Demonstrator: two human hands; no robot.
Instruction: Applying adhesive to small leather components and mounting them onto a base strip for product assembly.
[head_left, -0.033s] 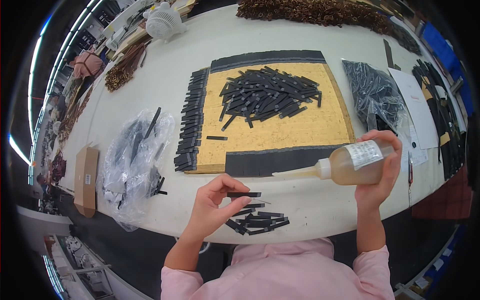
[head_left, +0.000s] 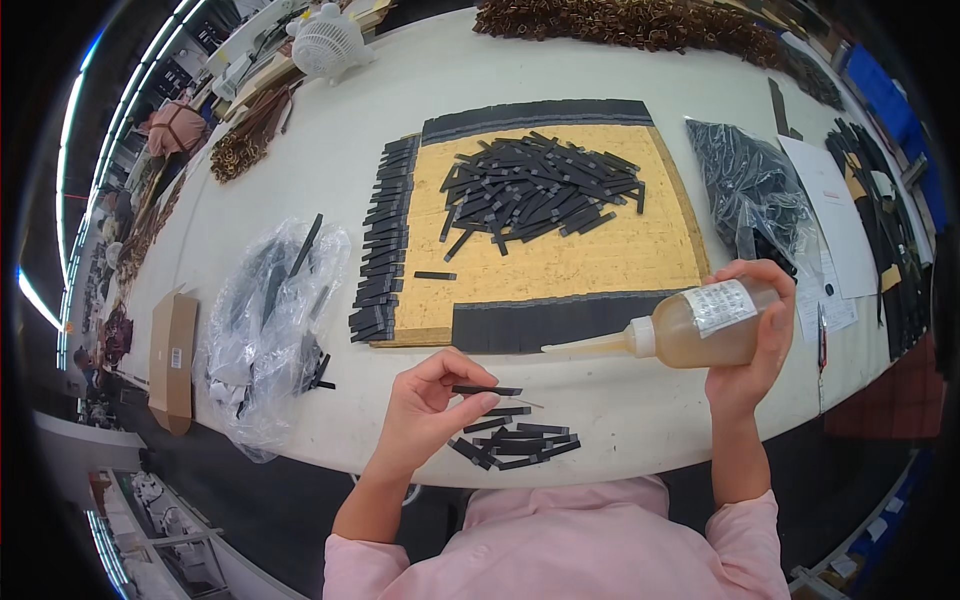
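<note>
Near the table's front edge, my left hand (head_left: 430, 412) pinches a short black strip (head_left: 487, 391) between thumb and fingers. A thin, needle-like thing (head_left: 522, 403) sticks out beside the thumb; what it is, I cannot make out. My right hand (head_left: 752, 340) is wrapped round a squeeze bottle (head_left: 690, 328) of amber liquid, tipped on its side. Its long tapered nozzle (head_left: 585, 347) points left, above and to the right of the held strip and apart from it. Several loose black strips (head_left: 520, 443) lie on the table below my left hand.
A yellow board (head_left: 560, 275) carries a heap of black strips (head_left: 545, 185), with rows along its edges. Left are a clear plastic bag (head_left: 265, 330) and cardboard piece (head_left: 172, 360); right, a bag of black material (head_left: 750, 185) and paper (head_left: 825, 215). A white fan (head_left: 328, 45) stands far left.
The bottle in my right hand has shifted slightly left. The strip in my left hand has turned a little, showing a thinner side. Both hands keep their hold.
</note>
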